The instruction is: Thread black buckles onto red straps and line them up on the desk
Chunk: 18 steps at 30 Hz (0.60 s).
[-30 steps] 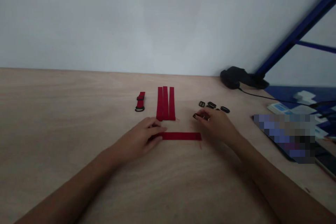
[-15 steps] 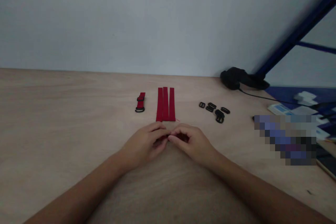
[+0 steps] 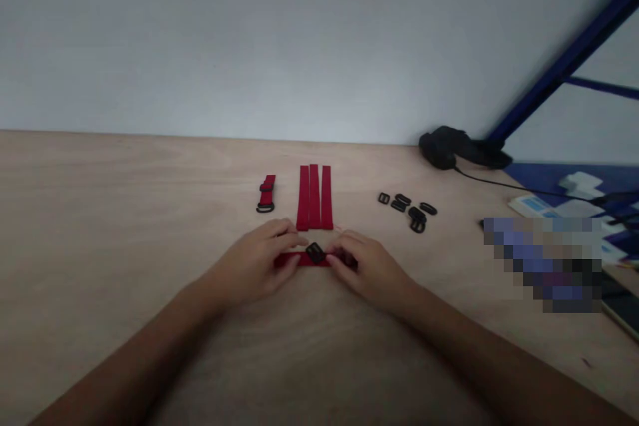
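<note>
A red strap (image 3: pixel 301 259) lies crosswise on the wooden table (image 3: pixel 100 213) between my hands, with a black buckle (image 3: pixel 315 253) sitting on its middle. My left hand (image 3: pixel 252 266) pinches the strap's left end. My right hand (image 3: pixel 367 267) is closed on the right end, covering it. Just beyond them three red straps (image 3: pixel 314 197) lie side by side. A short red strap with a black ring (image 3: pixel 267 194) rests to their left. Several loose black buckles (image 3: pixel 409 208) lie to the right.
A black device with a cable (image 3: pixel 452 146) sits at the back right near the wall. A blue frame bar (image 3: pixel 564 60) slants up at the right. Papers and a blurred flat item (image 3: pixel 549 259) lie at the right edge.
My right hand came from the loose buckles to the strap and met my left hand. The hands have since spread apart, and a black buckle now shows on the strap's middle.
</note>
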{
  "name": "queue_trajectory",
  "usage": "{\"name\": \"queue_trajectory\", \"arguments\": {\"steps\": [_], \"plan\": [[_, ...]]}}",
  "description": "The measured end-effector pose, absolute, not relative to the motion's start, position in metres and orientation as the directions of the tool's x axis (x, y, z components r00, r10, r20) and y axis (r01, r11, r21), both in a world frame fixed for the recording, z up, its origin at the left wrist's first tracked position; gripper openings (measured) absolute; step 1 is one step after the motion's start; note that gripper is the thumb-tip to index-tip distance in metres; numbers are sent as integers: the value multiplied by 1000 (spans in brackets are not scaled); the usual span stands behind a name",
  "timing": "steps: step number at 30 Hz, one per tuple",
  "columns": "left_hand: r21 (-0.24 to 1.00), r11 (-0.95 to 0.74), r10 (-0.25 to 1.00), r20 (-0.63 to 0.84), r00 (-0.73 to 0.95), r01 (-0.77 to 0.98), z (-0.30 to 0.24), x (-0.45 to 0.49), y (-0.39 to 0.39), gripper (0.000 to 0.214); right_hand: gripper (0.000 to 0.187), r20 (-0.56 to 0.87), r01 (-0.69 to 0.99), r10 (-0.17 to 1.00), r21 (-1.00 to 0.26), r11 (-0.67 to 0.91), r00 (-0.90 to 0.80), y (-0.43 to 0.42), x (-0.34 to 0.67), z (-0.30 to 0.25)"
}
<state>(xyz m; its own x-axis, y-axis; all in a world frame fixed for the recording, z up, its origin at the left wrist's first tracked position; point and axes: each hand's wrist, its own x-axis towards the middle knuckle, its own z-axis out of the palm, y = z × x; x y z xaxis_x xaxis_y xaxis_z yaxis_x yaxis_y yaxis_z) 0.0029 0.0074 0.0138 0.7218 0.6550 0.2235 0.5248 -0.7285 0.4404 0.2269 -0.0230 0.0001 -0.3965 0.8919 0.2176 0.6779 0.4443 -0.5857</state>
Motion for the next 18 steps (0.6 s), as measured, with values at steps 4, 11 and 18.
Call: {"name": "queue_trajectory", "arguments": {"steps": [4,11,18], "plan": [[404,-683,717,213,663,609,7,10,10,33,17,214,700,882,-542,465,-420,-21,228,-5],[427,-561,819,166,549,709,-9,34,3,22,18,91,777,884,-442,449,-459,-23,228,-1],[573,-551,797,147,585,607,0,5,16,27,14,-80,906,939,-298,299,-336,-19,262,21]]}}
